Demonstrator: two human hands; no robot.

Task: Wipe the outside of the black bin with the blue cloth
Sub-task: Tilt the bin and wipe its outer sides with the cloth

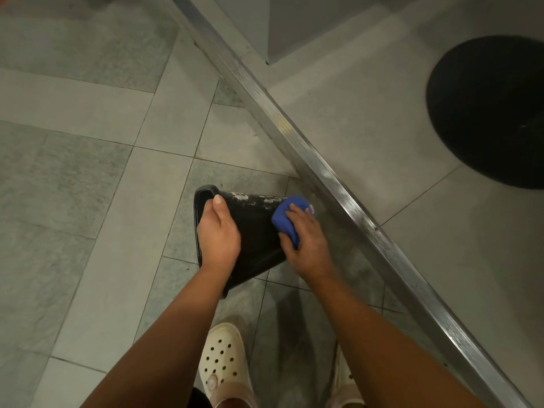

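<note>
The black bin (255, 231) lies tipped on its side above the tiled floor, its open rim to the left and its narrower base to the right. White smears mark its upper side. My left hand (217, 234) grips the rim, thumb on the outside and fingers curled over the edge. My right hand (306, 245) holds the bunched blue cloth (287, 220) and presses it against the bin's side near the base.
A ribbed metal edge strip (309, 151) runs diagonally from top centre to bottom right, just right of the bin. Beyond it is a grey surface with a round black shape (488, 113). My feet in cream perforated clogs (225, 366) stand below the bin.
</note>
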